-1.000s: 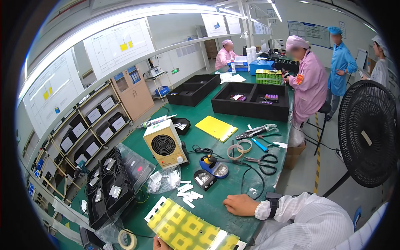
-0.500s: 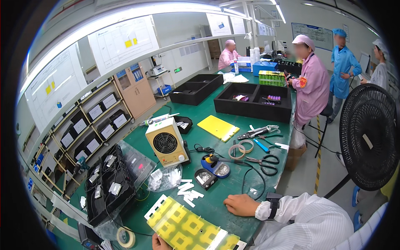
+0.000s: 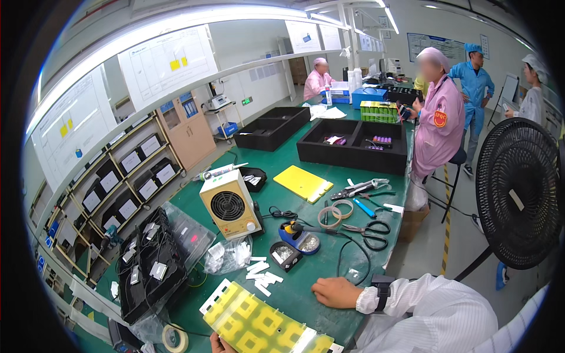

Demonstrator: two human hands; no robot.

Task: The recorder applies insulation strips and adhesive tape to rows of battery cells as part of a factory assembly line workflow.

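Far left on the green desk [image 3: 306,294], a black tray of small parts [image 3: 150,265] sat beside a roll of tape [image 3: 175,338]. Next along, the yellow panel [image 3: 259,323] lay at the desk's near edge, and the left hand [image 3: 220,344] peeked up at its lower edge, mostly out of frame; whether its grip was wide or narrow, I couldn't tell. White strips [image 3: 259,272] lay just above the panel. Then the right hand [image 3: 335,292] rested flat on the desk, holding nothing, just right of the panel. Behind sat a small beige fan unit [image 3: 229,205]; scissors [image 3: 368,228] lay further right.
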